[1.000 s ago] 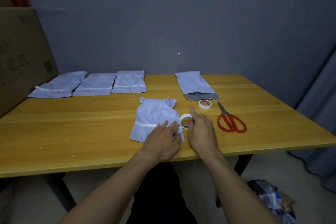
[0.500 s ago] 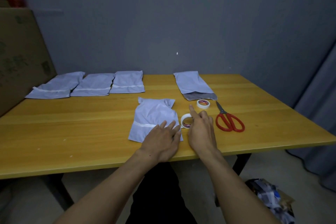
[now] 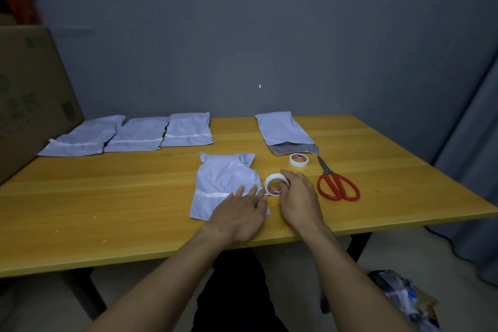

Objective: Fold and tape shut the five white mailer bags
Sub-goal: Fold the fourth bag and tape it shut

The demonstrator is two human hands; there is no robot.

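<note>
The tape strip across the folded mailer bag [image 3: 226, 178] seems to lead to the tape roll [image 3: 275, 184] at its right edge, so the next job is probably a clean cut: pin the fold, hold the tape taut and low, then reach for the red scissors [image 3: 338, 186] nearby. The left hand [image 3: 239, 213] lies flat on the bag, fingers straight, its grip open. The right hand [image 3: 299, 197] curls its grip round the upright roll on the surface [image 3: 107, 197]. Three taped bags [image 3: 140, 133] lie far left, and one unsealed bag [image 3: 283, 128] far right.

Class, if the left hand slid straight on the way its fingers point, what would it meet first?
Probably the tape roll that the right hand grips, just past the bag the left hand rests on; depth is unclear.
</note>
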